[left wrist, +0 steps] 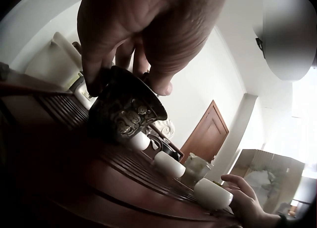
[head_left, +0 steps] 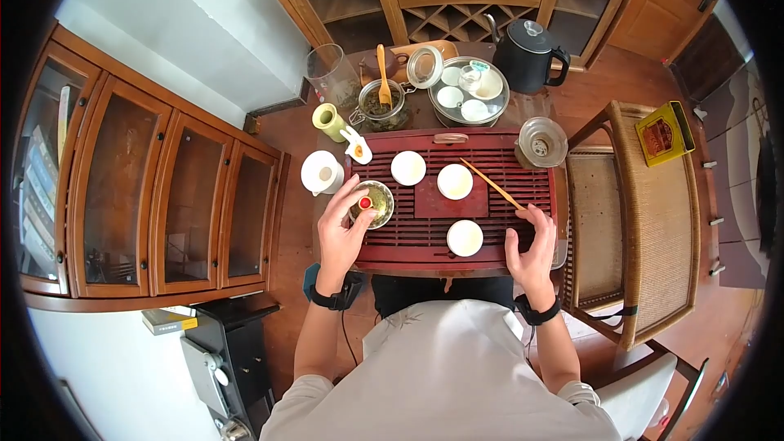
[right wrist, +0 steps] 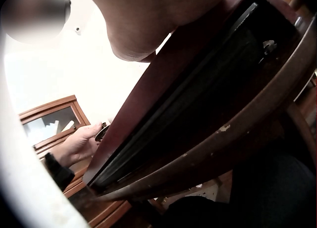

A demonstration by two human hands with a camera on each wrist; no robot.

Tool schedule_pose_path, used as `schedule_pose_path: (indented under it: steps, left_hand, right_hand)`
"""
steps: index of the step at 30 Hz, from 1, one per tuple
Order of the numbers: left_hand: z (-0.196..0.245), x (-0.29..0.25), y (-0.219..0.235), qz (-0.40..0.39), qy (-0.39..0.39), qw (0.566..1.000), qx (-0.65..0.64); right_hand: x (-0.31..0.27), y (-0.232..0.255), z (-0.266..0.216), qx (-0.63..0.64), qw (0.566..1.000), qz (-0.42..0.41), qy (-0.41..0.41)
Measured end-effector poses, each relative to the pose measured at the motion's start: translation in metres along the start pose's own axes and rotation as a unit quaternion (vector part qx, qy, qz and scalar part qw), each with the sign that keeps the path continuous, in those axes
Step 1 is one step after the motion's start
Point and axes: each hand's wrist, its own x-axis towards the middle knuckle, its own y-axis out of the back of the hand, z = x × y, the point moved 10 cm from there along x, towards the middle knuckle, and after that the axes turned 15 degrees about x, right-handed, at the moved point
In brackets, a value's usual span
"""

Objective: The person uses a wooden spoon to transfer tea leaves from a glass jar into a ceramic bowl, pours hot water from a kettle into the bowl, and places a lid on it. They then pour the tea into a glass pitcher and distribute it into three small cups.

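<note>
In the head view my left hand is over a patterned tea bowl at the tray's left. Thumb and fingers close in around a small red knob above the green inside. The left wrist view shows the bowl's dark, embossed side, fingertips right at the rim. My right hand rests loosely bent at the right front edge of the slatted red tea tray. Its fingertips lie close to the lower end of a slim wooden tea stick. Three white cups, including the front one, stand between the hands.
Left of the tray are a white pitcher, a green vase and a white figurine. Behind stand a jar of tea leaves, a glass-covered dish of cups and a black kettle. A glass strainer cup sits right.
</note>
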Motion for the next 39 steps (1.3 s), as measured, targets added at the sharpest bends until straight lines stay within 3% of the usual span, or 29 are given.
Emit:
schedule_pose_path:
  steps: [16,39]
  left_hand:
    - [-0.0033,-0.0013,0.0008,0.041,-0.037,0.998,0.026]
    - [-0.0006,-0.0011,0.0024,0.060,-0.024,0.997,0.031]
  right_hand:
    - [-0.0025,-0.0002,0.0045,0.014,1.000,-0.012,-0.011]
    - [-0.0037,-0.0011,0.0061,0.022,0.999,-0.017,-0.019]
